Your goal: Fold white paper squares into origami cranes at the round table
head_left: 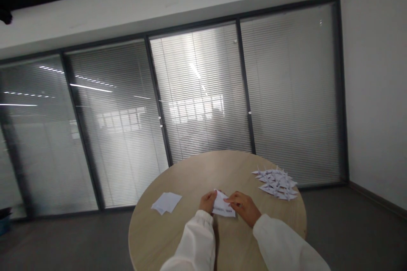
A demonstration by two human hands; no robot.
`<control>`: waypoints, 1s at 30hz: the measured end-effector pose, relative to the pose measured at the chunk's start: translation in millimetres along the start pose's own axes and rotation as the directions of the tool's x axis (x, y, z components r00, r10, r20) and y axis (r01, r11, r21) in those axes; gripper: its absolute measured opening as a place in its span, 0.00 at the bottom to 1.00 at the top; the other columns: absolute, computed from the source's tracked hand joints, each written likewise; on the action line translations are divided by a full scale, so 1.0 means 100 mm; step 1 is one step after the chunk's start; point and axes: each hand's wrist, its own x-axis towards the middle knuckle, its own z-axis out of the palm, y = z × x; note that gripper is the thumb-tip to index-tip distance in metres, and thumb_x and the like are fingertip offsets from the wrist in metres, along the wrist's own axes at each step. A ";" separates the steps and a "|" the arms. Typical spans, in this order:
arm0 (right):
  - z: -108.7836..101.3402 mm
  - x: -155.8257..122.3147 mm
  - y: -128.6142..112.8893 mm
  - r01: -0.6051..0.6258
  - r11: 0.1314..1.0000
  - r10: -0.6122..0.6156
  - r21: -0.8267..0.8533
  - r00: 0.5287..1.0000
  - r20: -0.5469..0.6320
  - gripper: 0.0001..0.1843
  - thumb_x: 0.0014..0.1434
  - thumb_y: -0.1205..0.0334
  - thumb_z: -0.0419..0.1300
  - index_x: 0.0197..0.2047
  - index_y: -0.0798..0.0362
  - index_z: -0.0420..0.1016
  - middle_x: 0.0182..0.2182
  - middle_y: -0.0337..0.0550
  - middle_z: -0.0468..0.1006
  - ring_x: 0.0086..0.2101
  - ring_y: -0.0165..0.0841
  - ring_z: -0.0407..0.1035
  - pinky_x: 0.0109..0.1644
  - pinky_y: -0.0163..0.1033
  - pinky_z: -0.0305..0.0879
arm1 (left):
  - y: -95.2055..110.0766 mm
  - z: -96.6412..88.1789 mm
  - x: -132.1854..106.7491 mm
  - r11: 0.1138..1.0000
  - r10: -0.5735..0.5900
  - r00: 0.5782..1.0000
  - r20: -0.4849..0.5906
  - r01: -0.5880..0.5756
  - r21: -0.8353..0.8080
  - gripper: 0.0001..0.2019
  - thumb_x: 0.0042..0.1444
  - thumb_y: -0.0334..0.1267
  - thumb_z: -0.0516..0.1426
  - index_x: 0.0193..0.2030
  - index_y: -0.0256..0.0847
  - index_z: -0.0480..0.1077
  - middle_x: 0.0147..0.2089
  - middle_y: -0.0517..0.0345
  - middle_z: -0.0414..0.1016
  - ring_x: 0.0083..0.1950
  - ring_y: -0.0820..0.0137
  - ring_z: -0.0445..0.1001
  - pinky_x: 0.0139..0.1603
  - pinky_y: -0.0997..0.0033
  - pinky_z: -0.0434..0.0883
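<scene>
A white folded sheet of paper (222,206) lies on the round wooden table (190,178) between my two hands. My left hand (207,201) pinches its left edge with curled fingers. My right hand (244,206) presses on its right side, fingers bent over the paper. Both arms wear white sleeves.
A small stack of white paper squares (166,202) lies left of my hands. A pile of several folded paper cranes (276,183) sits at the table's right. Behind the table stand glass walls with blinds, with grey floor all around.
</scene>
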 end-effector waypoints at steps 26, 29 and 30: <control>0.02 0.00 0.00 0.004 0.995 0.001 -0.100 0.999 0.054 0.11 0.55 0.62 0.54 0.39 0.48 0.75 0.29 0.43 0.72 0.30 0.31 0.66 0.34 0.34 0.62 | 0.12 0.07 -0.09 0.999 -0.032 0.998 0.051 0.029 0.045 0.24 0.30 0.54 0.62 0.26 0.33 0.69 0.25 0.49 0.76 0.24 0.66 0.73 0.26 0.69 0.69; 0.03 0.00 0.01 0.006 0.994 0.000 -0.112 0.999 0.049 0.11 0.54 0.62 0.55 0.39 0.48 0.76 0.29 0.43 0.72 0.30 0.31 0.66 0.34 0.34 0.62 | 0.11 0.06 -0.10 0.994 -0.010 0.998 0.059 0.003 0.109 0.23 0.27 0.51 0.64 0.25 0.32 0.70 0.24 0.51 0.75 0.23 0.68 0.72 0.25 0.70 0.69; 0.03 0.00 0.00 0.002 0.994 0.003 -0.107 0.999 0.047 0.11 0.53 0.62 0.55 0.38 0.48 0.76 0.29 0.43 0.72 0.30 0.31 0.66 0.34 0.34 0.62 | 0.11 0.05 -0.11 0.991 0.002 0.998 0.063 -0.010 0.132 0.23 0.27 0.51 0.64 0.25 0.32 0.70 0.23 0.52 0.75 0.22 0.68 0.72 0.25 0.71 0.68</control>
